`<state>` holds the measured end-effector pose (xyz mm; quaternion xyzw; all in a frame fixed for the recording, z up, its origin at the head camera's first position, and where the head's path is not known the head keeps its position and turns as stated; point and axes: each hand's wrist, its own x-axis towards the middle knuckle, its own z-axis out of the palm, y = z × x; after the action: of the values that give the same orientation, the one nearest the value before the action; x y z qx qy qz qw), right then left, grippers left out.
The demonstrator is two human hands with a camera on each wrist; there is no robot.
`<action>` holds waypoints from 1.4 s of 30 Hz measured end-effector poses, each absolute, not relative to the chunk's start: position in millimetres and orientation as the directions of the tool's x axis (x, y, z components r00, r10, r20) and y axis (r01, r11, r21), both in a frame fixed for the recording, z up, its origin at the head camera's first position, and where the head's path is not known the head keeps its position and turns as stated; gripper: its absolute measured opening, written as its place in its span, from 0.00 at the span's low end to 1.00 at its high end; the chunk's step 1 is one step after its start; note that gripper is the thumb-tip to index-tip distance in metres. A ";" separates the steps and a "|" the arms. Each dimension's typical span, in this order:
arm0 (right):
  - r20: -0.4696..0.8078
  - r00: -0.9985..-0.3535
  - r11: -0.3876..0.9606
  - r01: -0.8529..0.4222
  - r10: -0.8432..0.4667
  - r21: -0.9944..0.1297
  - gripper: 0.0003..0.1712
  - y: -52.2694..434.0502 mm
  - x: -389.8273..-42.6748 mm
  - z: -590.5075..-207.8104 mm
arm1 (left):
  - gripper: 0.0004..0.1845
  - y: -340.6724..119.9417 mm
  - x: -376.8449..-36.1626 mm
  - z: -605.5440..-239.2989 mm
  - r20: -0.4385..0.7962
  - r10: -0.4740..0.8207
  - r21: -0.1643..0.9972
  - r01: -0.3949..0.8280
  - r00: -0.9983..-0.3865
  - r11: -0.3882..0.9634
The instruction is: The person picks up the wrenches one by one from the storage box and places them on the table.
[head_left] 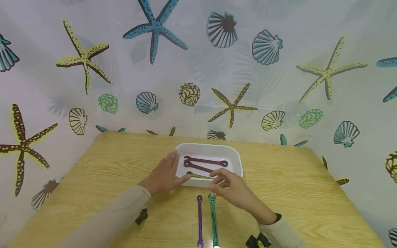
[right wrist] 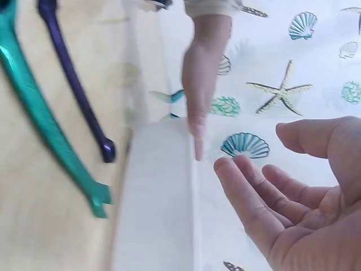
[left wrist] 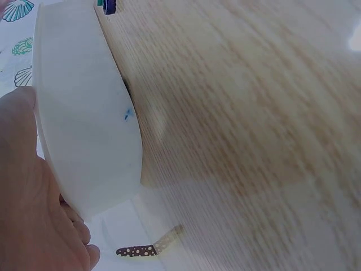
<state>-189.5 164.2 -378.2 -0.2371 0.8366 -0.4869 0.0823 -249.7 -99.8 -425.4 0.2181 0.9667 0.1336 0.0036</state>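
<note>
A white plastic tray [head_left: 190,182] holds two red wrenches, one farther back [head_left: 207,161] and one nearer [head_left: 198,167], plus a yellow wrench [head_left: 198,176] along its front side. My left hand [head_left: 164,175] rests on the tray's left end, fingers straight, its thumb at the front rim. In the left wrist view, the thumb lies against the edge of the tray wall [left wrist: 84,124]. Over the tray's front right rim hovers my right hand [head_left: 231,187], fingers loosely bent. The right wrist view shows a gap between thumb and fingers, with nothing held. It hides part of the lower wrenches.
In front of the tray, a purple wrench [head_left: 200,220] and a longer green wrench [head_left: 213,217] lie side by side on the wooden table [head_left: 288,179]. A sheet [head_left: 198,62] printed with starfish and shells hangs behind the table and along its sides.
</note>
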 end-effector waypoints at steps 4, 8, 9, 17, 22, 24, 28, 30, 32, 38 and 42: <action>0.186 -0.861 0.447 -0.417 -0.474 -0.791 0.17 161.5 -206.4 -367.1 | 0.54 -99.6 -249.1 -424.8 0.043 0.422 0.261 0.418 -0.906 0.870; 0.251 -0.848 0.472 -0.479 -0.467 -0.740 0.17 156.6 -223.8 -364.2 | 0.53 -99.7 -249.6 -425.0 0.047 0.424 0.253 0.421 -0.904 0.871; 0.261 -0.848 0.480 -0.486 -0.461 -0.730 0.17 155.2 -228.1 -364.6 | 0.53 -99.6 -249.8 -425.0 0.049 0.425 0.250 0.423 -0.904 0.871; 0.229 -0.871 0.539 -0.455 -0.434 -0.708 0.19 145.3 -261.1 -375.1 | 0.53 -99.0 -251.0 -425.2 0.040 0.424 0.253 0.419 -0.905 0.872; 0.168 -0.881 0.555 -0.416 -0.442 -0.720 0.20 141.0 -279.7 -391.1 | 0.53 -99.0 -251.1 -424.7 0.035 0.418 0.242 0.414 -0.908 0.878; 0.125 -0.892 0.570 -0.380 -0.435 -0.729 0.20 138.9 -285.1 -397.9 | 0.54 -99.0 -251.5 -425.2 0.029 0.418 0.235 0.413 -0.908 0.880; 0.064 -0.902 0.607 -0.339 -0.427 -0.719 0.22 134.6 -292.5 -410.3 | 0.54 -99.3 -251.4 -426.6 0.030 0.422 0.232 0.417 -0.906 0.879; 0.050 -0.903 0.626 -0.334 -0.426 -0.705 0.22 132.5 -295.1 -415.4 | 0.54 -99.3 -250.6 -426.7 0.036 0.425 0.236 0.421 -0.904 0.876; 0.042 -0.905 0.642 -0.332 -0.423 -0.691 0.22 131.2 -297.3 -419.6 | 0.54 -99.5 -249.8 -426.6 0.042 0.428 0.240 0.425 -0.903 0.873; 0.022 -0.912 0.684 -0.322 -0.409 -0.655 0.21 129.2 -303.7 -428.4 | 0.54 -99.8 -250.9 -427.8 0.039 0.430 0.231 0.426 -0.902 0.874; 0.012 -0.913 0.723 -0.330 -0.407 -0.607 0.21 127.9 -307.9 -433.0 | 0.54 -100.0 -252.0 -428.2 0.031 0.428 0.232 0.423 -0.903 0.876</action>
<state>-307.9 127.9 -433.0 -0.1989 0.9262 -0.3145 0.0608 -252.0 -100.0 -428.2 0.2198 0.9684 0.1174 0.0106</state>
